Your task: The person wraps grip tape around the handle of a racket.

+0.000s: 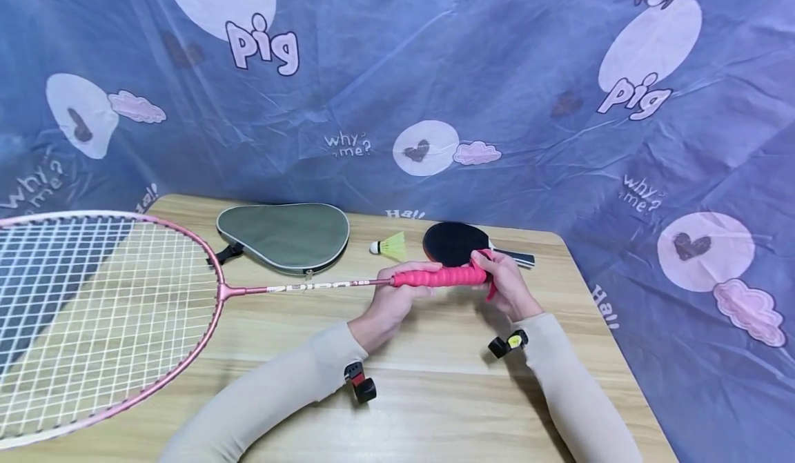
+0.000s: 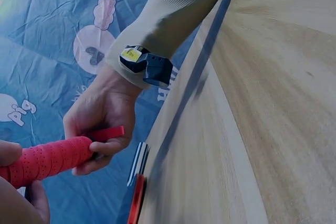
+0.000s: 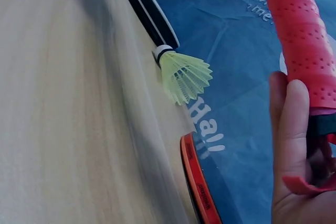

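A pink badminton racket [image 1: 226, 292] is held level above the table, its strung head to the left. Red perforated grip tape [image 1: 437, 278] winds in overlapping turns round its handle. My left hand [image 1: 386, 311] grips the handle at the shaft end, fingers and thumb curled round it. At the butt end my right hand [image 1: 511, 289] holds the tape's loose end, and a short red strip [image 2: 111, 134] sticks out between its fingers. A dark piece of the butt [image 3: 321, 124] shows past the last turn in the right wrist view; the palm partly hides it.
Along the table's back lie a green paddle case [image 1: 286, 235], a yellow shuttlecock [image 1: 391, 246] and a black-and-red table tennis paddle [image 1: 455, 243]. The wooden table [image 1: 422, 394] meets a blue printed cloth [image 1: 497, 70] behind and at the right.
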`<state>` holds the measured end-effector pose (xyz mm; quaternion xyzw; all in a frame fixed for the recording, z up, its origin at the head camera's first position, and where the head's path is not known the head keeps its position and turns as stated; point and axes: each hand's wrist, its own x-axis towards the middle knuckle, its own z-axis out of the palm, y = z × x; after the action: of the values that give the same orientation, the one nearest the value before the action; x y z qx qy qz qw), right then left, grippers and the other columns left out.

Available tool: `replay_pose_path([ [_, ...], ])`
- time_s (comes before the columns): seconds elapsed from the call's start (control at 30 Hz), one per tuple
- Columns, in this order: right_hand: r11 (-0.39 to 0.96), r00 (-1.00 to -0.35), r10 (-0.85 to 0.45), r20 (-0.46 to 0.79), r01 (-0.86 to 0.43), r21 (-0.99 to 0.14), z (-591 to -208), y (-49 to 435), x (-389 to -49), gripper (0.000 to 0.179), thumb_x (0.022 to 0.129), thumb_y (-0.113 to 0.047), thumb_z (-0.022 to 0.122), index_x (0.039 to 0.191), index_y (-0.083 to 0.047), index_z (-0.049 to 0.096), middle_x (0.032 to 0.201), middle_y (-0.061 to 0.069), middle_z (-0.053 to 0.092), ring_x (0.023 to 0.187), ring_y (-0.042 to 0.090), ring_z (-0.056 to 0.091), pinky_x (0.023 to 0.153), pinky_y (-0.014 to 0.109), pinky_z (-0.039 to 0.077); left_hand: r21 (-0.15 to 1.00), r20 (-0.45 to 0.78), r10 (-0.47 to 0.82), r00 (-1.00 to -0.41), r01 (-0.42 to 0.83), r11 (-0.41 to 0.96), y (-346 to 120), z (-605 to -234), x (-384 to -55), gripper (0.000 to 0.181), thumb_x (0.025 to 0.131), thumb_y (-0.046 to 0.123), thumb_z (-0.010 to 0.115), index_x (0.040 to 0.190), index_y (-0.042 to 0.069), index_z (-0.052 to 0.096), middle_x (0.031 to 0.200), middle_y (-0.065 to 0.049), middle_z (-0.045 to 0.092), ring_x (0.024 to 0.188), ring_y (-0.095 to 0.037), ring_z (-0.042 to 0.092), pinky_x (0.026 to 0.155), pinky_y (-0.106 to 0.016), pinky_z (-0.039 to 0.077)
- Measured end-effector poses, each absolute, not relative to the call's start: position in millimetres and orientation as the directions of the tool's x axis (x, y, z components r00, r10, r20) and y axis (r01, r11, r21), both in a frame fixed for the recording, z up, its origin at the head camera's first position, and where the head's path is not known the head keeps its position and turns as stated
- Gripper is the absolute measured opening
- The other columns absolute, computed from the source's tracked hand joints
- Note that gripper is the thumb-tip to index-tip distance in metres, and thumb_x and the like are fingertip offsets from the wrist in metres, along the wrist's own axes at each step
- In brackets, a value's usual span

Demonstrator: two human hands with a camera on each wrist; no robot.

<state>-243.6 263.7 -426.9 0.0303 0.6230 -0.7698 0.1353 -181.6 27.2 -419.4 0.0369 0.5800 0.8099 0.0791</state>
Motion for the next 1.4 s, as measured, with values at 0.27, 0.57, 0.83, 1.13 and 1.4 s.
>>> replay_pose_path([
  [0.27, -0.068, -0.954, -0.173, -0.245, 0.26, -0.963, -423.3, 265.3, -242.8, 0.025, 0.102, -0.016, 0.06, 0.077, -0.015, 0.063, 0.069, -0.005, 0.072, 0.051, 0.006, 0.066, 0.043, 0.021, 0.052, 0.961, 0.021, 0.223, -0.975, -0.041, -0.273, 24.4, -419.0, -184.6, 0.056, 0.067, -0.018, 0.058, 0.116, 0.005, 0.075, 0.125, -0.006, 0.075, 0.126, -0.016, 0.062, 0.104, -0.027, 0.047],
  [0.57, -0.099, -0.993, -0.016, -0.118, 0.119, -0.988, -429.4, 254.0, -241.1, 0.028, 0.1, -0.01, 0.062, 0.074, -0.018, 0.064, 0.07, -0.008, 0.073, 0.058, 0.002, 0.066, 0.039, 0.018, 0.04, 0.942, -0.078, 0.091, -0.993, -0.103, -0.321, 26.0, -418.9, -194.3, 0.047, 0.075, -0.01, 0.071, 0.12, 0.006, 0.072, 0.12, -0.008, 0.075, 0.107, -0.012, 0.067, 0.096, -0.025, 0.051],
  [0.83, 0.047, -0.995, 0.087, -0.047, 0.051, -0.998, -437.2, 245.0, -236.0, 0.027, 0.098, -0.011, 0.066, 0.073, -0.019, 0.062, 0.069, -0.011, 0.071, 0.054, 0.004, 0.056, 0.04, 0.022, 0.037, 0.916, -0.159, -0.02, -0.987, -0.139, -0.376, 26.2, -418.2, -193.8, 0.028, 0.087, 0.014, 0.079, 0.109, -0.001, 0.071, 0.092, -0.005, 0.076, 0.076, -0.012, 0.074, 0.084, -0.033, 0.063],
  [1.13, -0.076, -0.992, -0.018, -0.126, 0.127, -0.989, -433.4, 253.6, -237.9, 0.026, 0.098, -0.008, 0.063, 0.074, -0.016, 0.068, 0.067, -0.005, 0.073, 0.059, 0.005, 0.065, 0.046, 0.017, 0.042, 0.951, -0.118, -0.021, -0.993, -0.107, -0.29, 28.7, -419.2, -188.6, 0.03, 0.075, 0.002, 0.079, 0.104, 0.003, 0.075, 0.097, -0.005, 0.077, 0.091, -0.011, 0.066, 0.087, -0.028, 0.051],
  [1.4, -0.129, -0.959, -0.155, -0.238, 0.258, -0.957, -428.6, 264.5, -241.2, 0.021, 0.099, -0.007, 0.06, 0.081, -0.013, 0.07, 0.068, -0.004, 0.07, 0.054, 0.006, 0.066, 0.049, 0.02, 0.054, 0.876, -0.107, 0.077, -0.991, -0.131, -0.465, 29.8, -419.9, -186.2, 0.029, 0.072, -0.011, 0.072, 0.097, 0.004, 0.074, 0.089, 0.004, 0.075, 0.086, -0.011, 0.068, 0.077, -0.023, 0.056],
])
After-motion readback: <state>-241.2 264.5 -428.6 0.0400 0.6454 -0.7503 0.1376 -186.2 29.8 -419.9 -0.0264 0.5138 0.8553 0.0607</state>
